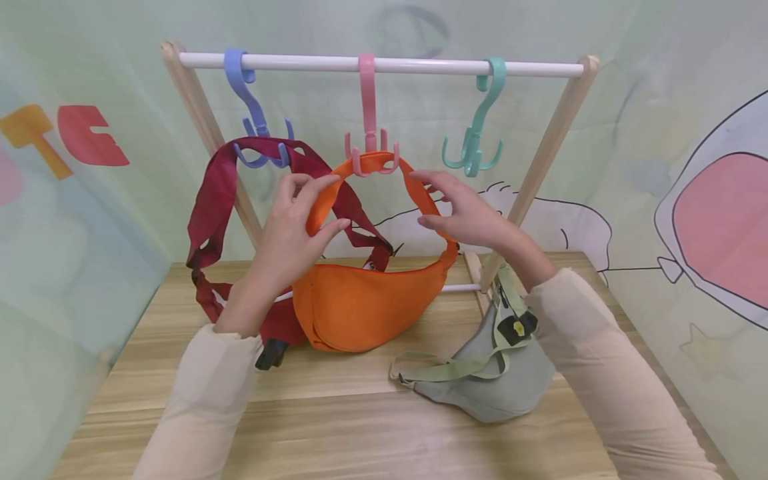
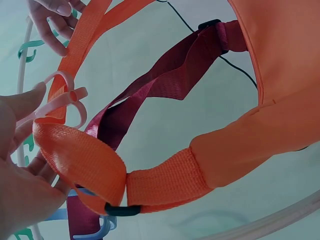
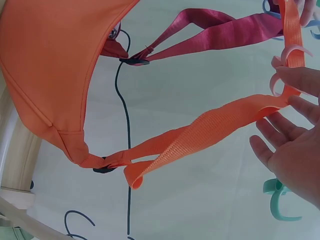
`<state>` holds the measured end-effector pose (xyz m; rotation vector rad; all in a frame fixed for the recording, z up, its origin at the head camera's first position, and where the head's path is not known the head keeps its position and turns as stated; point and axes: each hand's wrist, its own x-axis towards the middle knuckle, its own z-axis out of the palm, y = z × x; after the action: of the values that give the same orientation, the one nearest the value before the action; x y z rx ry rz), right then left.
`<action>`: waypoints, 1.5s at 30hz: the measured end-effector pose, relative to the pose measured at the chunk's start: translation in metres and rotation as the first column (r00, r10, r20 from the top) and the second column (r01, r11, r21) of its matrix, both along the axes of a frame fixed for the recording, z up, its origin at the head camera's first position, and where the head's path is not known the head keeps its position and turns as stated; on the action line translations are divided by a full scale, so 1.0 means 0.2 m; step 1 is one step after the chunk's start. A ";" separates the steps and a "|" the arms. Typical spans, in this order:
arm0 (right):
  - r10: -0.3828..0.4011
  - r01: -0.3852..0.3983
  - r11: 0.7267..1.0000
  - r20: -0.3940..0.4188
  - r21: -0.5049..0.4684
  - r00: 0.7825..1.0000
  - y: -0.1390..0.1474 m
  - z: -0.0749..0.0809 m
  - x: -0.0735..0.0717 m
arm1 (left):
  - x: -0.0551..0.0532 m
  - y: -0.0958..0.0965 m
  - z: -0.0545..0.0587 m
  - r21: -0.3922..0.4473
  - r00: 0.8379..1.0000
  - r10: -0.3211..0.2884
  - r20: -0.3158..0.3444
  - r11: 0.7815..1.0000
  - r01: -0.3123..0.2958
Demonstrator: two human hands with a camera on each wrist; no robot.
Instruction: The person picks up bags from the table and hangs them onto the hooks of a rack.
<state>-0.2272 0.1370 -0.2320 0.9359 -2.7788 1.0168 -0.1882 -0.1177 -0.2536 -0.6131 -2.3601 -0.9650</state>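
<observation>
An orange waist bag [image 1: 372, 307] hangs by its strap [image 1: 327, 200] from the prongs of a pink hook [image 1: 369, 100]. My left hand [image 1: 294, 223] is at the left side of that strap, thumb and fingers spread apart. In the left wrist view, its fingers [image 2: 42, 167] lie close by the strap loop; whether they touch it I cannot tell. On the other side, my right hand [image 1: 465, 210] has its fingers extended by the strap, and the right wrist view shows the fingertips [image 3: 295, 102] at the webbing near the hook.
A dark red bag [image 1: 210, 200] hangs from a blue hook [image 1: 246, 93] at left. At right, a green hook [image 1: 477, 127] is on the same white rail [image 1: 420, 65]. A grey-green waist bag [image 1: 510, 387] lies on the wooden table [image 1: 336, 427] beneath my right forearm.
</observation>
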 end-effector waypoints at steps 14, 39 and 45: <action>0.020 -0.020 1.000 0.003 0.002 1.000 0.05 0.02 0.02 | 0.04 0.00 0.02 0.022 0.997 -0.004 -0.076 1.000 0.006; 0.039 -0.040 0.999 -0.009 -0.022 0.999 0.13 0.00 0.05 | 0.08 0.03 0.04 0.038 0.988 -0.027 -0.155 0.999 0.034; 0.042 -0.042 0.999 -0.025 -0.017 0.999 0.16 -0.01 0.05 | 0.08 0.05 0.05 0.033 0.987 -0.045 -0.154 0.998 0.051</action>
<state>-0.2163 0.1691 -0.2339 1.0013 -2.7373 1.0261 -0.1719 -0.1084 -0.2445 -0.7072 -2.1970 -0.9452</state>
